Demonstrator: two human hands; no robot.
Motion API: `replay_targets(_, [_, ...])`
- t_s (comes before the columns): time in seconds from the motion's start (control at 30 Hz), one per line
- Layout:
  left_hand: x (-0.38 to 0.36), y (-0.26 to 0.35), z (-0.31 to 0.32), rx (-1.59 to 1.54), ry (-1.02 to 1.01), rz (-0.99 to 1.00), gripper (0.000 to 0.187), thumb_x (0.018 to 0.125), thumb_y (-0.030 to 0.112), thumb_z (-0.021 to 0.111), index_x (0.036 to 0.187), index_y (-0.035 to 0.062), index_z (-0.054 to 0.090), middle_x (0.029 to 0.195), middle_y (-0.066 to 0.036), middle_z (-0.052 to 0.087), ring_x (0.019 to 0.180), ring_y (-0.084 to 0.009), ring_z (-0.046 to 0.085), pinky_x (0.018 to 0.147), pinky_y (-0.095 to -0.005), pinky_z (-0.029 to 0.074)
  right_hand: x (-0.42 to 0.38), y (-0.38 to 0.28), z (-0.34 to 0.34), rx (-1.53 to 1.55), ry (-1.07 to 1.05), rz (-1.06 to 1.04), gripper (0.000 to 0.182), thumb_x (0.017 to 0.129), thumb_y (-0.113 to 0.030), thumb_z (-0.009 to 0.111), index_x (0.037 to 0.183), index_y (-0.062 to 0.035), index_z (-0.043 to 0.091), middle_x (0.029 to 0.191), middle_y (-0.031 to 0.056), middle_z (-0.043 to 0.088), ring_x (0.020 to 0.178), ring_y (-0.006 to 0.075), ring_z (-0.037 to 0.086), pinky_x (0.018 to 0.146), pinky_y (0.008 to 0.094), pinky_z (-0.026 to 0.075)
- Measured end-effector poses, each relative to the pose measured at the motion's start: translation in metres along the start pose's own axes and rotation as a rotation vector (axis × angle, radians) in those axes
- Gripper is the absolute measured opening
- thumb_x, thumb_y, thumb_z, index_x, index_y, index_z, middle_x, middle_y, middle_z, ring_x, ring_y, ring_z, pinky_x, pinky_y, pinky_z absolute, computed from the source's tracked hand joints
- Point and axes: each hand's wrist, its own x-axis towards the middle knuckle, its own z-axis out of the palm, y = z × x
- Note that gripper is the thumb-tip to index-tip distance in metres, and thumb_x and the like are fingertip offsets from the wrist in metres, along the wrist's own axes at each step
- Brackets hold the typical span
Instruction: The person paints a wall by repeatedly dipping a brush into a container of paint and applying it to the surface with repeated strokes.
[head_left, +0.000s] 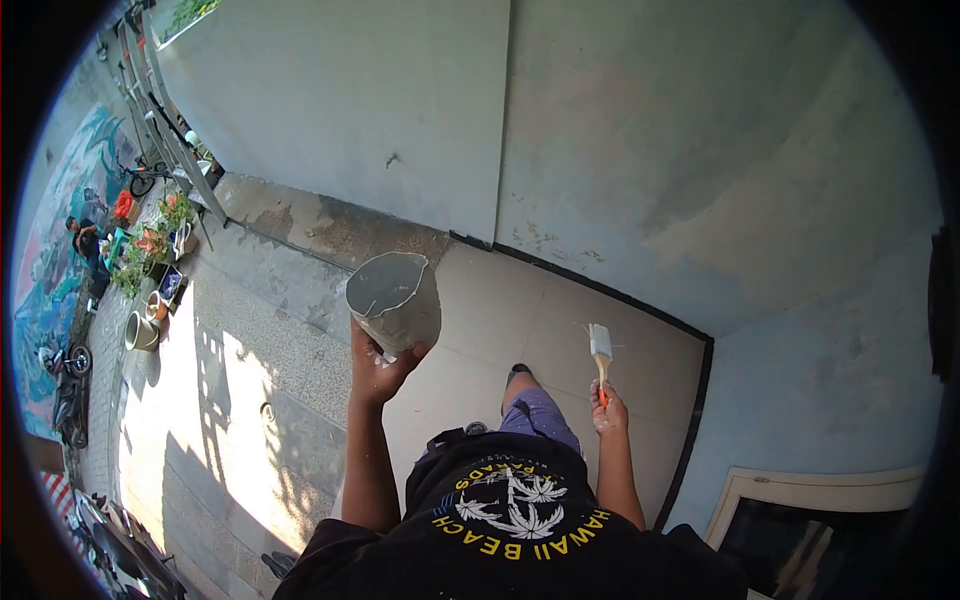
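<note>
My left hand (382,368) is wrapped round the lower part of a grey paint container (412,318), held up with its open top tilted toward me. White paint smears show on that hand's fingers. On the right, my right hand (608,410) grips the handle of a paintbrush (600,350). The brush points up and away from me, its bristles coated white, with a few stray hairs sticking out. Both things are held in the air over the tiled floor (470,350).
Ahead stands a pale, patchy wall (620,130) with a dark strip at its foot. Potted plants (150,245), a metal gate (170,130) and a parked motorcycle (72,395) are at left. Another person (88,248) is far off. A framed window (820,530) lies at lower right.
</note>
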Motion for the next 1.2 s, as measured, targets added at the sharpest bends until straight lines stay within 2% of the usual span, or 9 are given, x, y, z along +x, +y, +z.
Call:
replay_targets(0.17, [0.034,-0.021,0.036,0.055,-0.039,0.042,0.089,0.065,0.022,0.086,0.135,0.0026,0.034,0.124,-0.014,0.053,0.115,-0.025,0.055,0.098,-0.0389,0.044,0.045,0.008,0.066,-0.123,-0.279,0.061,0.02,0.092,-0.007,0.061,0.109,0.0017,0.053,0.104,0.0138,0.061,0.098,0.0234,0.062,0.088,0.032,0.053])
replay_targets(0.33, [0.081,-0.085,0.079,0.23,-0.026,-0.13,0.09,0.06,0.018,0.088,0.131,0.0012,0.035,0.121,-0.015,0.053,0.109,-0.0278,0.057,0.096,-0.0384,0.043,0.154,0.021,0.155,-0.24,-0.385,0.346,0.013,0.089,-0.002,0.053,0.101,-0.0028,0.049,0.092,0.012,0.057,0.081,0.0231,0.059,0.073,0.0363,0.053])
replay_targets(0.53, [0.129,-0.146,0.116,0.432,-0.032,-0.434,0.07,0.059,0.024,0.088,0.119,0.0043,0.058,0.118,-0.012,0.06,0.113,-0.0292,0.055,0.1,-0.0422,0.039,0.318,0.078,0.266,-0.548,-0.273,0.436,0.007,0.094,-0.014,0.051,0.093,-0.0094,0.047,0.075,0.0063,0.051,0.065,0.0206,0.053,0.06,0.0386,0.049])
replay_targets(0.57, [0.132,-0.163,0.117,0.64,-0.116,-0.31,0.077,0.059,0.027,0.088,0.124,0.0044,0.055,0.12,-0.013,0.059,0.115,-0.0304,0.054,0.102,-0.0428,0.037,0.347,0.089,0.285,-0.535,-0.296,0.46,0.01,0.096,-0.02,0.05,0.093,-0.0101,0.047,0.074,0.0055,0.051,0.064,0.0201,0.053,0.058,0.038,0.048])
replay_targets(0.63, [0.153,-0.18,0.134,0.459,0.145,-0.152,0.083,0.059,0.03,0.088,0.128,0.0046,0.05,0.126,-0.014,0.055,0.117,-0.0305,0.051,0.103,-0.0424,0.036,0.401,0.111,0.317,-0.532,-0.331,0.486,0.02,0.1,-0.029,0.045,0.093,-0.0106,0.047,0.072,0.0046,0.05,0.063,0.0193,0.052,0.057,0.0372,0.046])
replay_targets(0.73, [0.129,-0.225,0.13,0.514,-0.159,-0.356,0.087,0.057,0.031,0.088,0.129,0.0049,0.045,0.13,-0.014,0.05,0.117,-0.0302,0.05,0.103,-0.0419,0.033,0.477,0.144,0.352,-0.604,-0.331,0.435,0.025,0.103,-0.032,0.041,0.091,-0.0111,0.046,0.071,0.0039,0.048,0.06,0.0179,0.049,0.055,0.0368,0.045])
replay_targets(0.87, [0.092,-0.27,0.129,0.564,-0.105,-0.525,0.087,0.056,0.032,0.089,0.127,0.0054,0.046,0.13,-0.014,0.049,0.117,-0.0291,0.048,0.102,-0.0412,0.032,0.543,0.166,0.393,-0.659,-0.255,0.404,0.026,0.104,-0.032,0.039,0.088,-0.0114,0.045,0.07,0.0033,0.045,0.056,0.0163,0.046,0.053,0.0354,0.043])
replay_targets(1.0, [0.14,-0.257,0.133,0.586,-0.099,-0.507,0.093,0.054,0.03,0.089,0.129,0.0046,0.041,0.13,-0.015,0.049,0.119,-0.0296,0.048,0.103,-0.0411,0.032,0.536,0.15,0.45,-0.613,-0.236,0.339,0.028,0.104,-0.03,0.037,0.084,-0.0109,0.042,0.067,0.002,0.042,0.052,0.0135,0.041,0.049,0.0321,0.039])
replay_targets(1.2, [0.178,-0.265,0.125,0.392,0.019,-0.571,0.106,0.05,0.024,0.091,0.133,0.0037,0.028,0.134,-0.017,0.045,0.12,-0.0307,0.046,0.104,-0.0421,0.034,0.382,0.046,0.554,-0.511,-0.419,-0.04,0.02,0.103,-0.024,0.042,0.088,-0.0105,0.043,0.066,-0.002,0.041,0.051,0.0072,0.037,0.047,0.0253,0.034])
